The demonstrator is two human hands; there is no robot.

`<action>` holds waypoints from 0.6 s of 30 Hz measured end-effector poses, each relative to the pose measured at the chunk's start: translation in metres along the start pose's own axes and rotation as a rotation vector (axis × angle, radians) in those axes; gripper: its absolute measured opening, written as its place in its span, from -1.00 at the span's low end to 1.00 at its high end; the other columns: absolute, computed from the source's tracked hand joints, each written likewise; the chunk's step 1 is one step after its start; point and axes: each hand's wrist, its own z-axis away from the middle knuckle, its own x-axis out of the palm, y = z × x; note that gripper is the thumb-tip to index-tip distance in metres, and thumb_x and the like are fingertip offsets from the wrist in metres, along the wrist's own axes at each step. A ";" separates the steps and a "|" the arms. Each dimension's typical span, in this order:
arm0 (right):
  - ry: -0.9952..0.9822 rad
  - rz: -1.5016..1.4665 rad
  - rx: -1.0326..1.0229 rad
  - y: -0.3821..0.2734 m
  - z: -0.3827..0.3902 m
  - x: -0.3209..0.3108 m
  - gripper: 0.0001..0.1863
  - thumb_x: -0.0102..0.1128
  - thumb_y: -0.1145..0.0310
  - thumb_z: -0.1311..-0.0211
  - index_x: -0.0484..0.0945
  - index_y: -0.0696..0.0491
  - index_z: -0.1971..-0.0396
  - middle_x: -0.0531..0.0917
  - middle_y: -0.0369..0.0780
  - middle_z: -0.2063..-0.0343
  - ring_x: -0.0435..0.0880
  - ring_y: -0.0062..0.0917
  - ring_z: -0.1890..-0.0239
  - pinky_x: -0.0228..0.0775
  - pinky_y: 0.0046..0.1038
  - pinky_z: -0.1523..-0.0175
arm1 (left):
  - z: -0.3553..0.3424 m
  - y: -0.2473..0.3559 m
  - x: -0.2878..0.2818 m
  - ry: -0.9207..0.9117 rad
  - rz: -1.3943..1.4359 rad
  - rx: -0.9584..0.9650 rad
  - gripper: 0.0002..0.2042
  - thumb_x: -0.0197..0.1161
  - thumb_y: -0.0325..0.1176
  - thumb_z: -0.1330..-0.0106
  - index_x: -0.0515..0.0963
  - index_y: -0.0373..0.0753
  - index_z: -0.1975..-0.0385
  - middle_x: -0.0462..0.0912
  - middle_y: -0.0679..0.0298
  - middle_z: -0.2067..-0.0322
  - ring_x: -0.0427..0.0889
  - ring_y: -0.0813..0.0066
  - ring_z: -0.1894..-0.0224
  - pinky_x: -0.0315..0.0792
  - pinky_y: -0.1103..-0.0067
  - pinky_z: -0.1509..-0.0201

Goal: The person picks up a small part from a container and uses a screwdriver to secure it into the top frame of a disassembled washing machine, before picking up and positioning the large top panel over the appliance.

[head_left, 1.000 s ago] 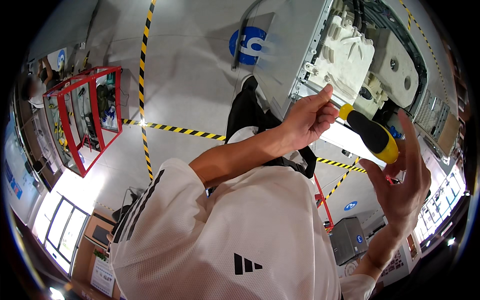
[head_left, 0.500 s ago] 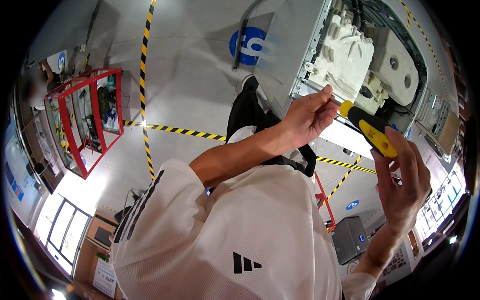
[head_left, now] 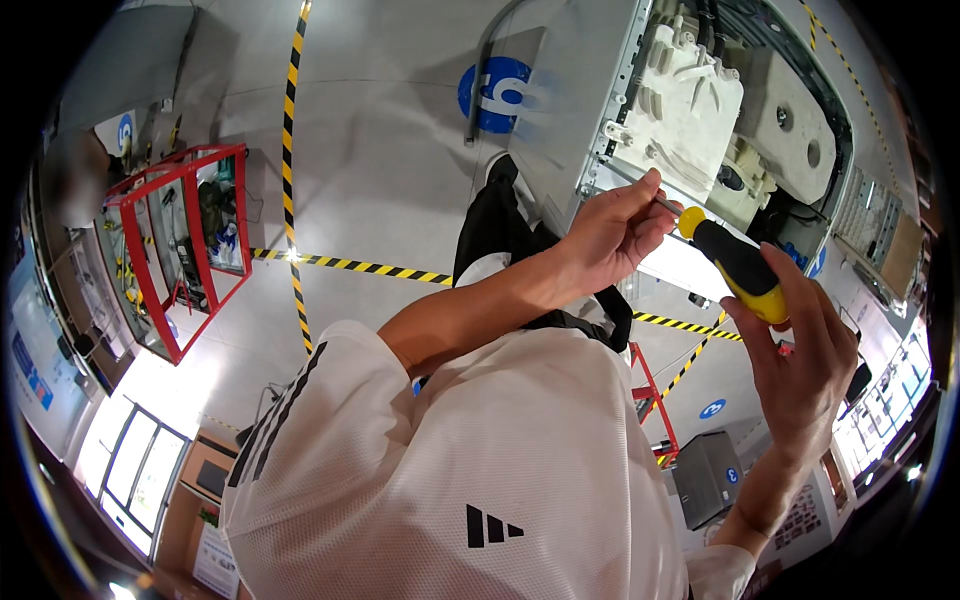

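A yellow-and-black screwdriver (head_left: 738,262) is held out in front of me, over the near edge of an opened washing machine. My right hand (head_left: 800,350) has its thumb and fingers closed about the back end of the handle. At the other end, the curled fingers of my left hand (head_left: 622,232) pinch the thin metal shaft; they hide the tip. Beyond both hands lies the machine's inside: a white plastic housing (head_left: 690,110) and a pale grey block (head_left: 790,130) with two round holes.
On the left stands a red-framed cart (head_left: 160,250) with tools and parts inside; a person (head_left: 80,180) is behind it. Black-and-yellow tape (head_left: 350,262) marks the grey floor. A dark grey cabinet (head_left: 705,480) stands at the lower right.
My right-hand fingers have shifted a little to the left around the handle end, and the handle has tilted slightly. My left hand stays almost where it was, at the shaft.
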 end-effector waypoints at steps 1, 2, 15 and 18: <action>0.002 0.005 0.037 -0.003 0.001 0.001 -0.49 0.43 0.34 0.13 0.49 0.12 0.11 0.65 -0.15 0.43 0.67 -0.51 0.48 0.47 -0.58 0.51 | -0.001 0.000 -0.003 -0.019 0.003 -0.006 -0.75 0.08 -0.21 -0.32 0.43 -0.30 0.41 0.60 0.20 0.45 0.63 0.61 0.50 0.59 0.78 0.41; 0.004 0.010 0.074 -0.006 0.001 0.003 -0.51 0.43 0.34 0.12 0.48 0.15 0.14 0.65 -0.14 0.47 0.64 -0.50 0.56 0.44 -0.58 0.55 | -0.003 0.001 -0.007 -0.038 0.007 -0.012 -0.76 0.08 -0.22 -0.32 0.43 -0.30 0.40 0.60 0.20 0.45 0.64 0.60 0.50 0.59 0.77 0.40; 0.012 -0.142 0.118 -0.016 -0.005 0.009 -0.49 0.43 0.40 0.17 0.46 0.10 0.14 0.63 -0.16 0.51 0.63 -0.49 0.57 0.42 -0.51 0.50 | 0.006 0.002 -0.002 -0.083 0.151 0.001 -0.81 0.04 -0.32 -0.35 0.48 -0.32 0.25 0.59 0.22 0.38 0.60 0.58 0.41 0.57 0.77 0.29; 0.049 -0.130 0.007 -0.008 -0.001 0.015 -0.51 0.40 0.45 0.12 0.45 0.08 0.11 0.64 -0.16 0.50 0.67 -0.45 0.52 0.46 -0.50 0.45 | 0.008 0.002 -0.004 -0.113 0.080 0.024 -0.79 0.04 -0.29 -0.35 0.46 -0.33 0.30 0.59 0.22 0.40 0.63 0.62 0.44 0.59 0.78 0.23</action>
